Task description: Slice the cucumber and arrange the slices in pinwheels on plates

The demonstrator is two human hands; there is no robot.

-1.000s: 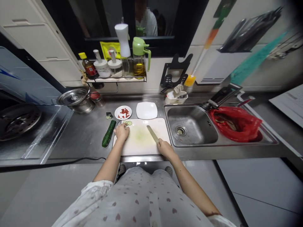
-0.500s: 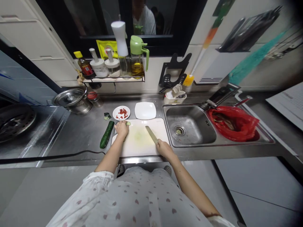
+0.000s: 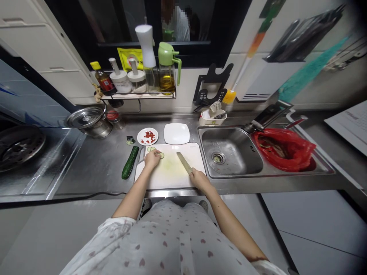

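My left hand (image 3: 152,159) is over the left part of the white cutting board (image 3: 174,179), its fingers closed on a pale green cucumber slice (image 3: 161,155). Just behind that hand, more cucumber slices (image 3: 151,149) lie at the board's far left corner. My right hand (image 3: 198,179) grips the handle of a knife (image 3: 184,162), whose blade rests flat or nearly so over the board, pointing away and to the left. A dark green cucumber (image 3: 130,162) lies on the counter left of the board.
Behind the board stand a plate of chopped red pieces (image 3: 147,136) and a white square plate (image 3: 176,133). To the right is a steel sink (image 3: 233,152) with a red plastic bag (image 3: 286,152) beyond it. A lidded pot (image 3: 91,122) stands back left, under a shelf of bottles (image 3: 137,95).
My left hand has moved right from the board's far left corner, bringing a cucumber slice along and uncovering other slices there. My right hand and the knife stay in place.
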